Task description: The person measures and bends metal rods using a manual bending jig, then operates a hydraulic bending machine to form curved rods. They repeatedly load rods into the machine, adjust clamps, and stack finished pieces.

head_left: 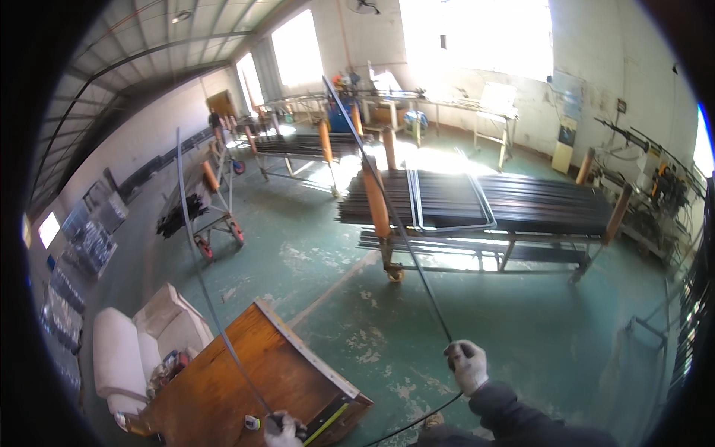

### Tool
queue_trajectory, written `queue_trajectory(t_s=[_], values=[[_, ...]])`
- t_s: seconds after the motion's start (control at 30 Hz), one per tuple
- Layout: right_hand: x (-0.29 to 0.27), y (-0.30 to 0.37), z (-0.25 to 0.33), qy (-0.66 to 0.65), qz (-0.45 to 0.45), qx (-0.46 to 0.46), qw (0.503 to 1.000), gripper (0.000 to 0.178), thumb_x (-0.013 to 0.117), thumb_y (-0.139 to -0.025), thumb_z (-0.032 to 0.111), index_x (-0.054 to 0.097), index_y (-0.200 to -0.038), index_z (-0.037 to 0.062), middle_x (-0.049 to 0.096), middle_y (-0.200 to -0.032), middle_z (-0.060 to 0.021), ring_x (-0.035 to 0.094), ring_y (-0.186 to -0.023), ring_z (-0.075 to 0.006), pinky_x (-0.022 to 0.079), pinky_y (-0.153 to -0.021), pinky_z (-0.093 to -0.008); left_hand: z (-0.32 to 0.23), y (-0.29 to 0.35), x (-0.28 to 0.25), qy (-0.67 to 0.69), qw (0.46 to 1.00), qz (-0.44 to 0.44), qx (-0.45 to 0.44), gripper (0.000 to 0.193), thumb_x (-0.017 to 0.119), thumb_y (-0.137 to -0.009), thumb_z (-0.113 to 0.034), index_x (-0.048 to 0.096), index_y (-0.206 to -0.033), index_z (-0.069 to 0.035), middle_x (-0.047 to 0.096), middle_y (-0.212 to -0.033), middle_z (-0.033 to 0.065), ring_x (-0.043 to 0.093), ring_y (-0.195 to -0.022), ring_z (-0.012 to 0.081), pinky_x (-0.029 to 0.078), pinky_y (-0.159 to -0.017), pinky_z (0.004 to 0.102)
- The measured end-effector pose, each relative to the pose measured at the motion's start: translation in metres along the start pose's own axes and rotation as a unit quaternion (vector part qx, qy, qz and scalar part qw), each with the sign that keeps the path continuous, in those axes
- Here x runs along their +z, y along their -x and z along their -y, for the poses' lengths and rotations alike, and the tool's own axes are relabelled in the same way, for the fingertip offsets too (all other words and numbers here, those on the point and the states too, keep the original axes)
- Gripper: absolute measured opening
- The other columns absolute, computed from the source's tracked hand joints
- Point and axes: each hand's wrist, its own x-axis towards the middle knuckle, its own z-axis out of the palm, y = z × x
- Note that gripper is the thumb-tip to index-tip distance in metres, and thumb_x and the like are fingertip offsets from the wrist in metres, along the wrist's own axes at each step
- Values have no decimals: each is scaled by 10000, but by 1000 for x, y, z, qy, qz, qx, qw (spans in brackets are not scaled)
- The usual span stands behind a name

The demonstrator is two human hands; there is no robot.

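Note:
My left hand (pixel 285 430), in a whitish glove with dark fingertips, is closed around a long thin dark rod (pixel 211 305) above a brown wooden table (pixel 249 354). The rod slants up and away to the left. My right hand (pixel 468 365), gloved likewise, grips another long dark length of rod (pixel 417 261) that rises toward the far windows. Below this hand a thin dark curved piece (pixel 428 413) runs down to the lower edge; whether it joins either rod I cannot tell. A small round tape measure (pixel 252 422) lies beside my left hand.
A wheeled rack (pixel 514 242) loaded with dark bars and a bent metal frame (pixel 454 229) stands ahead right. Another wheeled cart (pixel 216 223) with bars is at left. A pale sofa (pixel 119 350) adjoins the table. Machinery (pixel 663 186) stands far right.

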Motion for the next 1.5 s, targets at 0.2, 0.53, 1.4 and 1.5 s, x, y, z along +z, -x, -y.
queue_trajectory(t_s=[0.2, 0.53, 1.4, 1.5], values=[[-136, -123, 9, -13, -140, 32, 990, 339, 707, -1191, 280, 750, -1024, -13, 608, -737, 24, 515, -630, -75, 390, -581, -276, -54, -31, 221, -19, 984, 137, -108, 170, 786, -1067, -65, 701, -1206, -113, 707, -873, 38, 662, -655, 163, 543, -551, 336], [-236, -341, -6, 46, -270, 19, 961, 265, 779, -1128, 218, 794, -1037, -30, 718, -794, -22, 621, -673, -107, 493, -646, -297, 41, -175, 512, -52, 962, 244, -110, 135, 730, -1079, -48, 705, -1212, -43, 771, -886, 81, 739, -671, 192, 577, -592, 337], [-331, -1070, -94, 338, -257, 137, 895, 317, 806, -1043, 350, 864, -1155, 59, 847, -1114, -214, 797, -1121, -450, 610, -999, -535, 253, -567, 1110, -453, 864, 218, 23, 425, 900, -923, -127, 751, -1295, 16, 842, -1159, 200, 800, -1148, 348, 628, -1036, 459], [-339, -1115, -110, 380, -218, 143, 887, 318, 823, -1036, 362, 833, -1185, 82, 812, -1210, -204, 751, -1209, -438, 586, -1031, -539, 278, -592, 1150, -344, 920, 191, -3, 489, 933, -910, -204, 748, -1309, 10, 835, -1209, 228, 794, -1193, 376, 622, -1055, 478]])
